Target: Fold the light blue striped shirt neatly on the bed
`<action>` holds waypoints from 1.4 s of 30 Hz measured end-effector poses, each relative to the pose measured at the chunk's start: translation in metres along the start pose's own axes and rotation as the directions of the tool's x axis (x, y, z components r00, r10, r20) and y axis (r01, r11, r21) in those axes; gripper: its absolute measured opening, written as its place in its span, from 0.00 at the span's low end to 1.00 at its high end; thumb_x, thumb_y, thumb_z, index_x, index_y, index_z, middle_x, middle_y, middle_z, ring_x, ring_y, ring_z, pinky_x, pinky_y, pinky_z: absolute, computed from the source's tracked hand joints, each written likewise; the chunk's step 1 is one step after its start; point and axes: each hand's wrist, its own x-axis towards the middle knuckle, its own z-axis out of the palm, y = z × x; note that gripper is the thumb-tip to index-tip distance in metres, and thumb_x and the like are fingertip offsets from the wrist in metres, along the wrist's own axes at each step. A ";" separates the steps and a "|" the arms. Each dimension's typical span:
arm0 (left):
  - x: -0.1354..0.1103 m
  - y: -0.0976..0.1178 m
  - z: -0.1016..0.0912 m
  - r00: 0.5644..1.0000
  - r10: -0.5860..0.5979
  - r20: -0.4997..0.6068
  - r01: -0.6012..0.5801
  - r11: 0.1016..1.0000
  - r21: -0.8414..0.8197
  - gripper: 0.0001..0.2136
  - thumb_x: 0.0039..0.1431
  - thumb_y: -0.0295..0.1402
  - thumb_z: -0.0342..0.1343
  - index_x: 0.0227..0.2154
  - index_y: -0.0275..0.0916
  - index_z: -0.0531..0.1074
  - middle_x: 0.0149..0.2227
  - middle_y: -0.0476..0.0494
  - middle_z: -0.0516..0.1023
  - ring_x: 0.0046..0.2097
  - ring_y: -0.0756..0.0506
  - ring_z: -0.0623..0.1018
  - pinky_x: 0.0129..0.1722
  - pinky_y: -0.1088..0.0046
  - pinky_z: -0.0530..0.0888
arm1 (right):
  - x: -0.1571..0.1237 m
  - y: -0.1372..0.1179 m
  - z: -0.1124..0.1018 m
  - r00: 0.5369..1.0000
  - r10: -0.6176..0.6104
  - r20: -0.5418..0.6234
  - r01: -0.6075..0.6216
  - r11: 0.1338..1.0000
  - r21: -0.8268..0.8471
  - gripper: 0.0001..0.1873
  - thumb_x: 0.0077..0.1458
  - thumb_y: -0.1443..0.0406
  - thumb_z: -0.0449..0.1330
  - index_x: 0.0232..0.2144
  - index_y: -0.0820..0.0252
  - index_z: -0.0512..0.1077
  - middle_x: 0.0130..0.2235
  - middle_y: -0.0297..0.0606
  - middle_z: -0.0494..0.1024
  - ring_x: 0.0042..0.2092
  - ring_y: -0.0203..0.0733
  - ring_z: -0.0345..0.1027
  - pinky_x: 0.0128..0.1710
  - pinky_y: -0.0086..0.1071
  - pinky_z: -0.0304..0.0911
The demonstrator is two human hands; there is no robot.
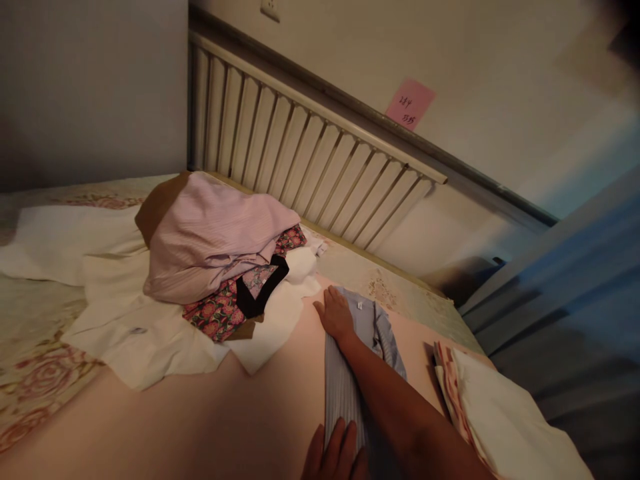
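Note:
A light blue striped shirt (345,373) lies folded into a narrow strip on the pink bedsheet (200,420). My right hand (334,313) reaches across it and rests flat on its far end near the collar, fingers stretched out. At the bottom edge of the view, my left hand (334,457) lies on the shirt's near end with its fingers spread. Neither hand grips anything.
A heap of clothes sits to the left: a pale pink striped garment (210,243), a floral one (220,307) and white pieces (140,333). A folded stack (500,413) lies at the right bed edge. A slatted headboard (310,153) and a pink note (410,103) are behind.

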 end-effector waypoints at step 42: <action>-0.003 0.002 0.001 0.999 0.013 0.051 -0.012 1.000 -0.016 0.13 0.67 0.38 0.45 0.48 0.49 0.71 0.51 0.47 0.77 0.54 0.44 0.74 0.63 0.57 0.54 | 0.001 -0.001 -0.002 1.000 0.005 0.012 -0.006 1.000 0.011 0.30 0.65 0.51 0.44 0.58 0.68 0.62 0.65 0.53 0.58 0.66 0.53 0.48 0.63 0.46 0.42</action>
